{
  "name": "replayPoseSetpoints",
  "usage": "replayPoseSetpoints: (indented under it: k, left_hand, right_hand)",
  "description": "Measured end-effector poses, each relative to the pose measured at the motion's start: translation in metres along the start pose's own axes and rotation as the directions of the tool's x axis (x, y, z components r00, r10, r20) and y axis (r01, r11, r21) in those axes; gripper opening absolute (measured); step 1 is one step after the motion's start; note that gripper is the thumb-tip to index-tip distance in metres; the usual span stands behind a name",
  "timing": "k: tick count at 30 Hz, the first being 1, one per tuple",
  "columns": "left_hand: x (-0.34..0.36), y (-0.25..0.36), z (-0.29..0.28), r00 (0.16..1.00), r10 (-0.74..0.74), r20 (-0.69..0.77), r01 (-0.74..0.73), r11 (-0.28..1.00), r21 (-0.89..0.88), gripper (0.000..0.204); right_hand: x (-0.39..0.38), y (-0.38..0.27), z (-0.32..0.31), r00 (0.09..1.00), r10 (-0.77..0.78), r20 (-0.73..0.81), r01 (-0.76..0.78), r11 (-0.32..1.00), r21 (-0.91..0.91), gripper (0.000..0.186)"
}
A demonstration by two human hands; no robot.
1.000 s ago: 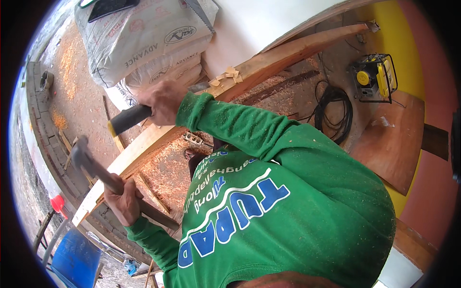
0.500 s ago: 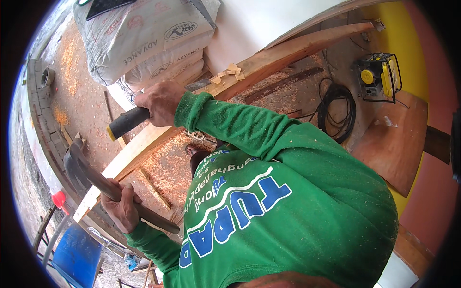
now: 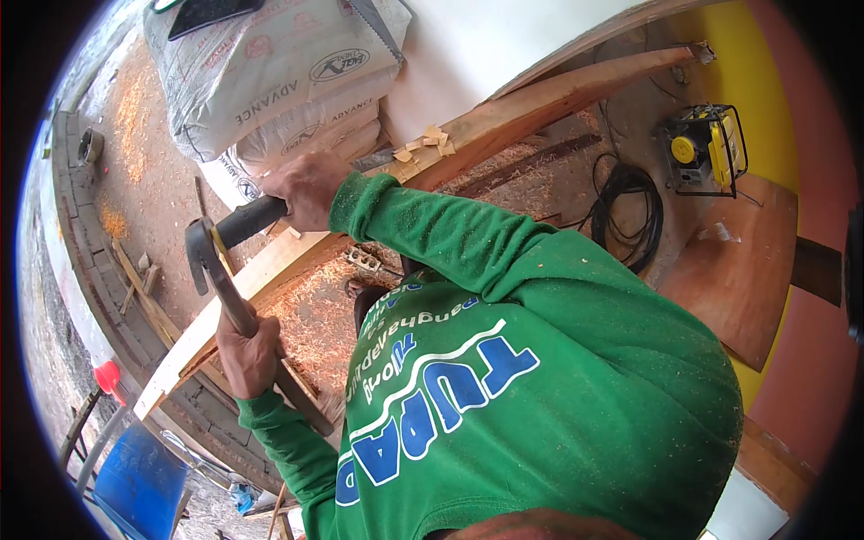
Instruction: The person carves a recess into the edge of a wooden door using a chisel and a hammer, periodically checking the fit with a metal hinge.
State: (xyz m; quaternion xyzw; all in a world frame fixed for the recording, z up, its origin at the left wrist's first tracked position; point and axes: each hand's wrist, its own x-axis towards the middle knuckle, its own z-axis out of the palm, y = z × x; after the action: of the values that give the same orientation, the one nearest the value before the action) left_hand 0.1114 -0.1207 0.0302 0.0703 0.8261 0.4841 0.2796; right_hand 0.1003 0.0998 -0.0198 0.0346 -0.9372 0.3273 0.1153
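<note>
One hammer (image 3: pixel 231 301) runs through the left hand (image 3: pixel 249 354), head at the chisel butt (image 3: pixel 229 234).

The right arm (image 3: pixel 459 234) reached out ahead of the torso (image 3: pixel 576 396), bent at the elbow and sleeved nearly to the wrist. Its right hand (image 3: pixel 310 191) was curled closed, higher in the view than the other. The left forearm (image 3: pixel 286 450) slanted upward from the lower edge, covered too, and ended in the left hand (image 3: pixel 247 357) — also clenched, its fingers wrapped over. The two hands were near each other — apart, neither touching.
</note>
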Motion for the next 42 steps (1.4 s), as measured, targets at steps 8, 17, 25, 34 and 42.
replayPoseSetpoints:
  k: [8,17,25,34,42]
  left_hand:
    - [0.001,0.012,0.01,0.997,-0.074,0.031,0.076,0.994,-0.073,0.016]
    - [0.005,-0.006,-0.003,0.998,0.055,-0.004,-0.055,0.998,-0.012,0.016]
    - [-0.018,-0.011,-0.016,0.992,0.017,-0.124,-0.038,0.985,-0.167,0.017]
    - [-0.042,-0.014,-0.014,0.988,-0.145,-0.056,0.138,0.984,-0.113,0.021]
    - [-0.052,-0.011,-0.014,0.992,-0.07,-0.104,0.054,0.987,-0.15,0.022]
  right_hand:
    - [0.002,-0.001,-0.008,0.997,0.048,0.061,-0.047,0.999,-0.025,0.012]
    - [0.002,0.012,-0.006,0.999,0.042,0.015,-0.042,0.999,-0.018,0.012]
    - [-0.006,0.002,-0.025,0.987,-0.032,-0.156,0.032,0.999,-0.002,0.013]
    - [-0.034,-0.024,-0.002,0.995,-0.095,-0.026,0.093,0.994,-0.051,0.021]
    - [-0.032,-0.016,-0.002,0.993,-0.099,-0.07,0.101,0.994,0.031,0.02]
